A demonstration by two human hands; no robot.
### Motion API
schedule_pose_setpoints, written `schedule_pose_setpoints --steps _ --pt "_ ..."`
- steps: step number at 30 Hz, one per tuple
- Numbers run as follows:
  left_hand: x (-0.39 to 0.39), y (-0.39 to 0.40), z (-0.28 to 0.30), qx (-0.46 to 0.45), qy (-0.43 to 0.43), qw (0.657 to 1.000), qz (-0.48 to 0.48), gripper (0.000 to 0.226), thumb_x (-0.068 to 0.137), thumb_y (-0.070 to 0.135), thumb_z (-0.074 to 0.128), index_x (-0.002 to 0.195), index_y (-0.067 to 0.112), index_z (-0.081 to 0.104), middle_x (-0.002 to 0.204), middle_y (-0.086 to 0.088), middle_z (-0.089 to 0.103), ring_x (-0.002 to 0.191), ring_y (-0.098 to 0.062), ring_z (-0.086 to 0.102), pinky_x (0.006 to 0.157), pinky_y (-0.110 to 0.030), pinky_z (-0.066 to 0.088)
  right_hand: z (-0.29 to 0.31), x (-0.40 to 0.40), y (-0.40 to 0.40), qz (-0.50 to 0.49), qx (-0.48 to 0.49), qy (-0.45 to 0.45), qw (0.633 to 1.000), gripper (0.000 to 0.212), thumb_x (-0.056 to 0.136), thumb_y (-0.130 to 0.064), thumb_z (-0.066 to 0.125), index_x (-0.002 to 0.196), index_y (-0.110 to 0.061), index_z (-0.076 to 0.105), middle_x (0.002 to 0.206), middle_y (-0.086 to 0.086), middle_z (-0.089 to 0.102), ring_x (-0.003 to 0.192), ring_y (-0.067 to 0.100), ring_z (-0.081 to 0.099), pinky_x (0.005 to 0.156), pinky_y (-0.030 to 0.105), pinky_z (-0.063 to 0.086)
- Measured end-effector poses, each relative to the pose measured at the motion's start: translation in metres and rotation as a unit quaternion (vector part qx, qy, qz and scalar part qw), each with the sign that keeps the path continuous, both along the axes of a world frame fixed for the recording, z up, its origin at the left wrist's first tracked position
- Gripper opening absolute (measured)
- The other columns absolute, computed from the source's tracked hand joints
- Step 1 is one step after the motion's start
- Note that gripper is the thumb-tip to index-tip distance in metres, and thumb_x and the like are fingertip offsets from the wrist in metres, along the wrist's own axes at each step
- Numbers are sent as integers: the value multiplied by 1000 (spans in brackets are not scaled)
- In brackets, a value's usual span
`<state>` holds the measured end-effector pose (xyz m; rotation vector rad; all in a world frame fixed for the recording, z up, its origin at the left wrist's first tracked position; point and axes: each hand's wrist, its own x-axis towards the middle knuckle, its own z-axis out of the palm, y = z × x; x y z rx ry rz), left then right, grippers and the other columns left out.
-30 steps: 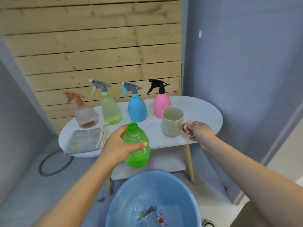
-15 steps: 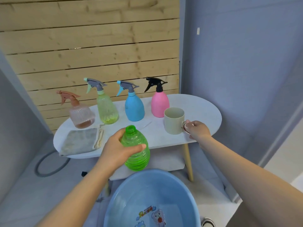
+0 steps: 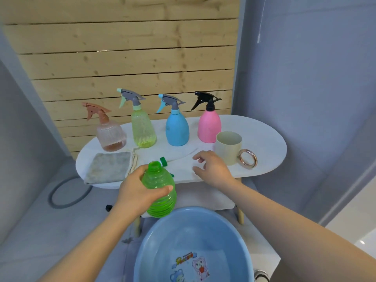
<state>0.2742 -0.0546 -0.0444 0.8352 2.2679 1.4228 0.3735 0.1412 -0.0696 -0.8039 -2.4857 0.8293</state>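
My left hand (image 3: 136,191) grips a ribbed green bottle (image 3: 160,192) with no spray head, held upright in front of the table edge and above the blue basin (image 3: 162,241). A green spray head (image 3: 163,161) lies on the white table (image 3: 264,139) just behind the bottle's mouth, mostly hidden. My right hand (image 3: 211,167) hovers over the table with fingers loosely curled, holding nothing, left of the beige mug (image 3: 228,147). The mug's metal ring handle (image 3: 247,158) stands free.
Along the back of the table stand several spray bottles: peach (image 3: 109,135), yellow-green (image 3: 142,129), blue (image 3: 176,129), pink (image 3: 209,127). A grey cloth (image 3: 109,167) lies at the front left. A grey hose ring (image 3: 69,194) lies on the floor at left.
My right hand has let go of the mug's handle and moved left toward the green bottle. My left hand still holds the bottle in about the same place.
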Motion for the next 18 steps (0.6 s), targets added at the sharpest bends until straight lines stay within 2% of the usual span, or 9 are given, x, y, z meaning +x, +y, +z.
schedule_pose_setpoints --steps 2,4,5,8,10,14,16,18 --pt "-5 -6 -5 1 -5 1000 16 64 44 35 89 102 25 63 90 10 70 84 -8 66 71 -20 49 -7 -17 -5 43 12 -43 998 40 88 -25 60 128 -19 53 126 5 50 109 21 49 94 29 39" --pt "-11 -13 -10 7 -7 1000 20 51 57 16 90 98 25 61 88 10 69 78 -5 65 62 -11 45 -10 -33 -8 69 50 -86 993 48 92 -30 56 137 -24 44 139 3 43 124 24 38 102 31 32" --pt "-13 -14 -12 7 -5 1000 16 49 58 12 90 95 26 61 86 10 68 74 -1 64 60 -9 44 -10 -39 -7 74 73 -106 989 51 93 -32 53 141 -26 38 144 1 39 127 25 34 104 32 29" --pt "-20 -24 -16 3 -10 1000 14 51 54 17 91 94 27 60 84 10 69 65 10 62 56 -4 43 -13 -59 -11 100 106 -136 980 59 94 -35 50 147 -33 25 155 -5 22 134 25 25 108 33 23" --pt "-23 -28 -18 2 -16 1000 18 54 48 26 88 95 28 61 84 12 69 68 10 62 59 -6 44 -15 -70 -14 122 116 -145 975 56 97 -31 46 147 -35 23 157 -7 16 136 24 22 108 35 20" --pt "-27 -30 -22 -1 -26 999 24 60 39 39 81 95 28 62 83 12 70 73 4 65 67 -17 48 -22 -92 -22 156 184 -172 955 55 98 -16 39 147 -36 22 158 -10 10 134 22 23 104 37 22" --pt "-30 -31 -25 -4 -32 999 25 65 37 42 80 97 28 63 84 11 71 76 0 66 70 -20 50 -25 -102 -27 169 171 -181 954 49 100 -22 34 146 -34 25 158 -9 9 135 22 22 105 38 20" --pt "-30 -32 -25 -3 -37 999 26 60 41 36 81 97 28 63 84 11 71 77 -1 66 68 -17 50 -24 -107 -31 171 156 -184 955 48 98 -39 38 145 -31 29 158 -6 12 136 24 21 107 39 18"
